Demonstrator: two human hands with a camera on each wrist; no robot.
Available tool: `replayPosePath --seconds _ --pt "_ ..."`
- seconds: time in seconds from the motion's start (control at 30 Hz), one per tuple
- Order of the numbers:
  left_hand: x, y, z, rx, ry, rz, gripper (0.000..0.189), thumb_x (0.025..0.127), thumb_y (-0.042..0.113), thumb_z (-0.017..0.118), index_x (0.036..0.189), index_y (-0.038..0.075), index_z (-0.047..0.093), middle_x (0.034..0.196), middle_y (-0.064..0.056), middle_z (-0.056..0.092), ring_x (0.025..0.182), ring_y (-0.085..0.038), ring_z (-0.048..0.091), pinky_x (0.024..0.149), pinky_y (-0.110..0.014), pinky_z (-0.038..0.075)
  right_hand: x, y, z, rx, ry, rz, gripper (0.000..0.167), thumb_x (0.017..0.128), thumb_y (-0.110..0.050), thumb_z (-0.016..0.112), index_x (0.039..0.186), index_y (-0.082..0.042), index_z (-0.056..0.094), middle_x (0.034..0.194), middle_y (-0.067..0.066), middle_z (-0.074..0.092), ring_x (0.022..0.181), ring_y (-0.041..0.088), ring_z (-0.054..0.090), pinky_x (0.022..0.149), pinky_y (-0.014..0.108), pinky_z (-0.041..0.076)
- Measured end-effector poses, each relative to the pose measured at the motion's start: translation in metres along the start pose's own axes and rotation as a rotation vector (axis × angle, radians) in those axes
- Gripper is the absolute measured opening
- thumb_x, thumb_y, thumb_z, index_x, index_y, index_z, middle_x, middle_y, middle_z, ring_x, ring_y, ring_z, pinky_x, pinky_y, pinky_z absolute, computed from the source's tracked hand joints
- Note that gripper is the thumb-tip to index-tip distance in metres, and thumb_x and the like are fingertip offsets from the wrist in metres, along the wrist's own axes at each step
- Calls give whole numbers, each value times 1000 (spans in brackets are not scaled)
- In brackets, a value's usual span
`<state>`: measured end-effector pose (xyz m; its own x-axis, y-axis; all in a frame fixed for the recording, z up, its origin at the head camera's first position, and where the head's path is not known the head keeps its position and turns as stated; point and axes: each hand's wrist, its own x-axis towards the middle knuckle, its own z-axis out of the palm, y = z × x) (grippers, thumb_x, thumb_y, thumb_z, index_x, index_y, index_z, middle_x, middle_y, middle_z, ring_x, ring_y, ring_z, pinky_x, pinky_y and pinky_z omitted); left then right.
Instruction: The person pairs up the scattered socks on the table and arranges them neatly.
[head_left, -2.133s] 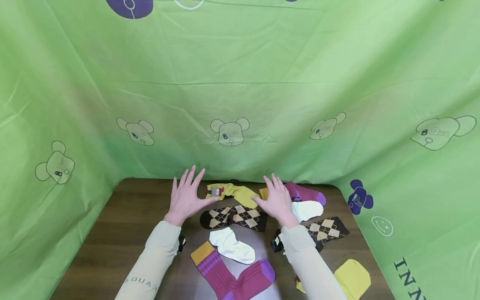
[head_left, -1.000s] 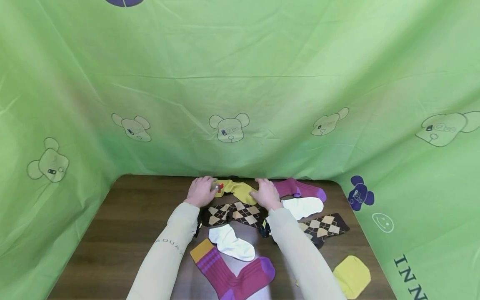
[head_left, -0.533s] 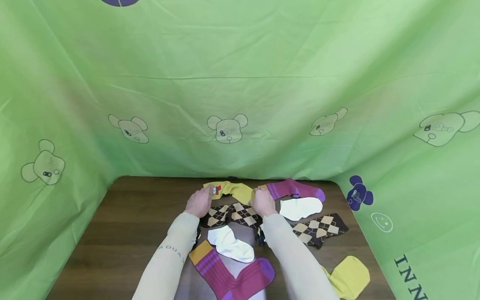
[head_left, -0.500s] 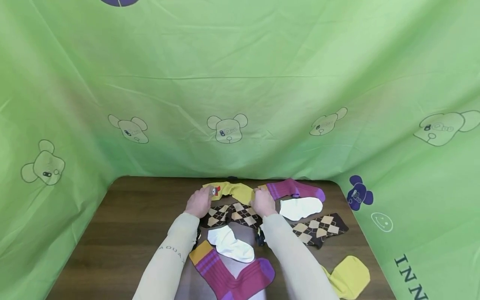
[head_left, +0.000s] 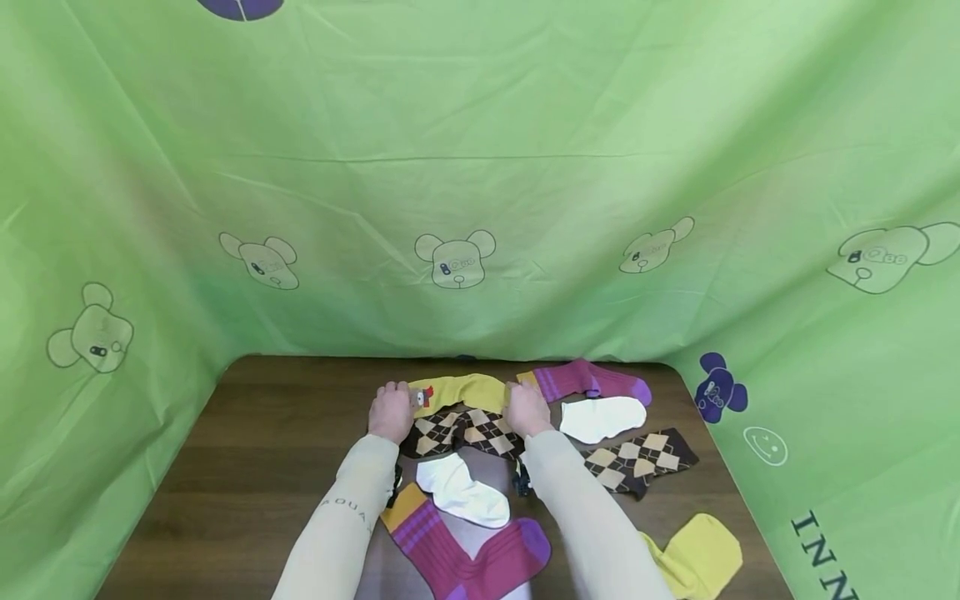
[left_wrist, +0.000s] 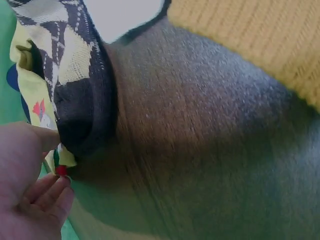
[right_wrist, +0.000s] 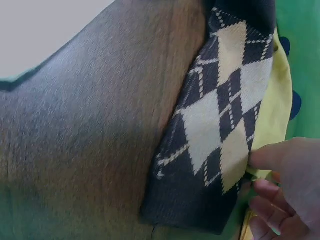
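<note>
A yellow sock [head_left: 467, 389] with a small red-and-grey figure lies stretched sideways near the table's back edge. At its left end, my left hand [head_left: 392, 411] pinches it between thumb and fingers, as the left wrist view also shows. My right hand [head_left: 528, 408] pinches the other end; in the right wrist view its thumb and fingers [right_wrist: 270, 156] meet on the yellow fabric. Just in front lies a dark argyle sock [head_left: 491, 435] with tan diamonds, overlapping the yellow one in both wrist views. My wrists frame its two ends.
Nearer me lie a white sock [head_left: 463, 493] and a magenta sock [head_left: 450, 550] with an orange cuff. Down the right side are another magenta sock [head_left: 622, 385], white sock [head_left: 602, 418], argyle sock [head_left: 637, 460] and yellow sock [head_left: 703, 554]. Green curtain [head_left: 465, 192] surrounds the wooden table [head_left: 247, 467].
My spread hands have come down to the yellow sock and now pinch its two ends. The sock has come slightly nearer and lies straighter; its figure end has shifted left.
</note>
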<state>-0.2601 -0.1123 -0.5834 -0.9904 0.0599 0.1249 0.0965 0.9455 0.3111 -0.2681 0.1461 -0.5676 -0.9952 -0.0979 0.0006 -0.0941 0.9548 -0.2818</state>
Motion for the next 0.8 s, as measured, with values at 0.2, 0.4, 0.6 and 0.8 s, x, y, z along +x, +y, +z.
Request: replayPosePath --seconds 0.2,0.4,0.6,0.8 --pt "-1 3 0 -69 28 -39 40 91 5 73 125 -8 55 115 -27 56 105 -43 56 85 -56 51 0 0 -1 32 -8 8 42 82 -7 75 123 0 68 117 21 60 110 39 57 94 50 50" --pt "-2 6 -1 -45 23 -26 29 86 -1 75 111 -6 62 106 -24 57 96 -42 58 81 -55 52 0 -1 -1 33 8 -19 62 80 -3 73 140 -2 58 133 23 58 120 42 55 101 53 45" --pt "-4 3 0 -154 5 -100 24 84 -3 77 103 0 63 93 -18 62 88 -40 63 75 -53 54 0 -1 7 26 24 2 55 82 -6 73 136 -4 63 128 20 63 118 41 56 97 55 45" --pt "-3 -1 -1 -241 47 -105 21 87 4 79 100 1 63 88 -16 63 85 -41 65 73 -54 53 0 -2 7 19 32 18 49 82 -8 73 131 -6 68 116 17 70 106 40 64 92 54 46"
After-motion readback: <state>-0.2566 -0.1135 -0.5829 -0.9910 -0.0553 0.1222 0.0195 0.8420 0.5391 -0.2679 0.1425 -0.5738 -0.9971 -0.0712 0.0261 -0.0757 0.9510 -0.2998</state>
